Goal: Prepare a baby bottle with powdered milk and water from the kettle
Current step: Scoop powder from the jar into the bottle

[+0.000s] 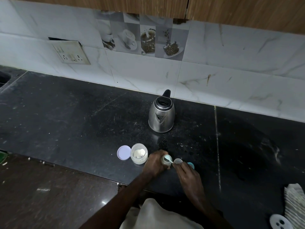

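Observation:
My left hand (pixel 155 163) grips a small clear baby bottle (pixel 166 161) standing on the black counter (pixel 82 121) near its front edge. My right hand (pixel 186 173) pinches a small spoon (pixel 169 160) whose pale bowl sits over the bottle's open mouth. Left of the bottle stands an open clear jar of milk powder (pixel 139 153), with its lilac lid (pixel 123 152) lying flat beside it. A steel kettle (pixel 161 113) with a black handle stands farther back, spout facing me.
Behind my right hand lie a clear cap (pixel 178 161) and a teal bottle part (pixel 191 165). A folded cloth (pixel 295 200) and a white disc (pixel 279 222) lie at the right front. A wall socket (pixel 71 52) is on the tiled wall; a sink edge (pixel 4 78) at far left.

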Action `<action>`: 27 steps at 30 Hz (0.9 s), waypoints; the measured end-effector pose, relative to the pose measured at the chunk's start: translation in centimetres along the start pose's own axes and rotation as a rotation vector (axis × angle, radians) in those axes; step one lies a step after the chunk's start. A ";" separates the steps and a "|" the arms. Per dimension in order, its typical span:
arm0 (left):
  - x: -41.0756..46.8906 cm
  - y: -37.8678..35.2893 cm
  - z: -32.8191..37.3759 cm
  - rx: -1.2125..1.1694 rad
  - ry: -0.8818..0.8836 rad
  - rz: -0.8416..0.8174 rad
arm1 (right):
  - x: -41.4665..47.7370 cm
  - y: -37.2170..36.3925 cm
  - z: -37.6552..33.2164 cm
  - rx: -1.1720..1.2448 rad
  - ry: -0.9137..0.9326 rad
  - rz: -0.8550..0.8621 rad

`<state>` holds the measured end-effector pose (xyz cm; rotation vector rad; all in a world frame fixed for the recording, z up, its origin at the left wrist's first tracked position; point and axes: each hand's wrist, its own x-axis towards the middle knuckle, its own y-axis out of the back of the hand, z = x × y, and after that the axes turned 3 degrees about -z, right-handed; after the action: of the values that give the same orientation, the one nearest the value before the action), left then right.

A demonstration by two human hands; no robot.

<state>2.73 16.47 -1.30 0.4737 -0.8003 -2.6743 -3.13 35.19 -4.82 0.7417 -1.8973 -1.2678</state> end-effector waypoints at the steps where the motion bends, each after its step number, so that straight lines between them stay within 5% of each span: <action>1: 0.0 0.0 0.0 -0.002 -0.001 0.000 | -0.1 0.0 0.1 0.005 -0.003 0.005; 27: 0.1 -0.2 0.1 0.009 0.003 0.007 | 0.2 0.4 0.4 0.105 -0.083 0.005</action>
<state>2.58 16.63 -1.40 0.4764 -0.8121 -2.6638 -3.62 35.37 -4.53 0.7481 -2.0447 -1.2206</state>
